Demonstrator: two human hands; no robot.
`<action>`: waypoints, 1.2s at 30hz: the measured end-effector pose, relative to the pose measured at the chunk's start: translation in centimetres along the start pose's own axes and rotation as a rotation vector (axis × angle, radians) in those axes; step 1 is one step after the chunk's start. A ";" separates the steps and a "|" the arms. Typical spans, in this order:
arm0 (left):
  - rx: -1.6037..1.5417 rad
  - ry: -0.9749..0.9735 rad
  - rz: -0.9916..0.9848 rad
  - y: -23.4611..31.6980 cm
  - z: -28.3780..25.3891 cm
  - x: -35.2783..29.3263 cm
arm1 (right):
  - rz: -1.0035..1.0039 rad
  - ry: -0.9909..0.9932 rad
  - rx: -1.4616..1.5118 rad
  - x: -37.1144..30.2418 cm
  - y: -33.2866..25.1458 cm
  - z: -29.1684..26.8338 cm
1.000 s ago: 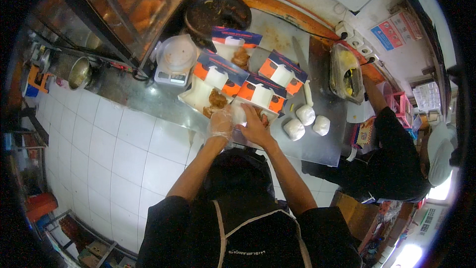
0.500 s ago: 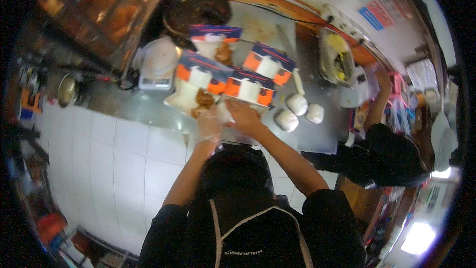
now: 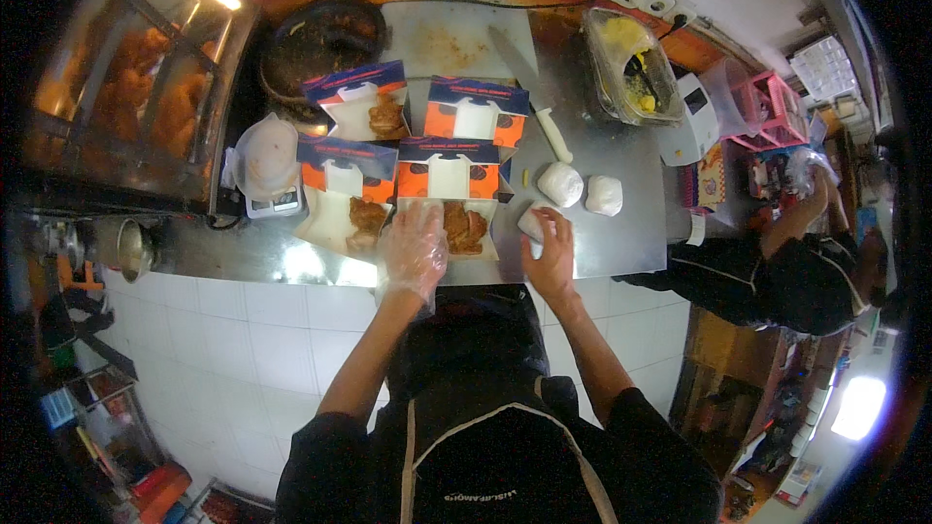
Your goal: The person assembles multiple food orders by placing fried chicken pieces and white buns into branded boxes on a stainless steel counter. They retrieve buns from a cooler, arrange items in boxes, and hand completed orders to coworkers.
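My left hand (image 3: 415, 250), in a clear plastic glove, rests with fingers stretched out at the left side of the front middle box (image 3: 464, 175). Inside that open navy, orange and white box lies a piece of fried chicken (image 3: 466, 228). Just right of it, the fingers of my right hand (image 3: 551, 260) are closed round a white wrapped bundle (image 3: 529, 223). Two similar bundles, one (image 3: 560, 184) and another (image 3: 604, 195), sit behind it. The front left box (image 3: 347, 170) and back left box (image 3: 355, 87) also contain chicken; the back right box (image 3: 476, 114) stands open.
A knife (image 3: 549, 126) lies behind the bundles, partly on a cutting board (image 3: 456, 39). A dark wok (image 3: 320, 44), a scale (image 3: 275, 202) and a lit chicken cabinet (image 3: 136, 87) stand left. A clear tub (image 3: 631, 68) is back right. Another person (image 3: 777, 277) works at right.
My right hand has moved right from the front middle box to a white bundle. My left hand has shifted from the front left box to the middle one, where chicken now shows. The view has turned.
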State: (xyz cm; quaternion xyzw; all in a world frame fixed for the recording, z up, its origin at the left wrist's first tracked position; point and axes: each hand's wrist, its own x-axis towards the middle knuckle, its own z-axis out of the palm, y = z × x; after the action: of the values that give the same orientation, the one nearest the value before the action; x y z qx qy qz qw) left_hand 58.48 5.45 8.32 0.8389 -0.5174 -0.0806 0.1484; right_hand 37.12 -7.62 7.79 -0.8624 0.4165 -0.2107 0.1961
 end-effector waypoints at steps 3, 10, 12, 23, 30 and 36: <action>0.208 -0.228 -0.002 0.8 -0.1 1.9 | -0.379 -0.178 0.048 1.3 -2.7 2.9; 0.318 -0.337 -0.082 1.0 0.1 2.9 | -0.540 -0.395 -0.200 4.9 -4.9 7.8; 0.350 -0.313 -0.113 1.3 0.5 2.5 | -0.532 -0.434 -0.240 5.2 -4.7 7.8; -0.171 0.279 0.149 3.1 -2.7 8.5 | 0.149 -0.147 -0.204 1.3 2.3 -1.7; 0.087 -0.412 -0.013 3.7 -4.1 17.2 | 0.129 -0.312 -0.237 1.8 5.7 0.2; 0.089 -0.435 -0.020 3.5 -4.3 17.6 | 0.472 -0.299 0.304 3.2 5.7 -1.8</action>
State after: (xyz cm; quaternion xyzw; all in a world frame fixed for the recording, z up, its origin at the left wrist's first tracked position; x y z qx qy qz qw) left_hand 64.78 -11.01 13.88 0.8127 -0.5318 -0.2380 -0.0046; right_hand 34.39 -13.77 7.00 -0.7240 0.5356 -0.0900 0.4253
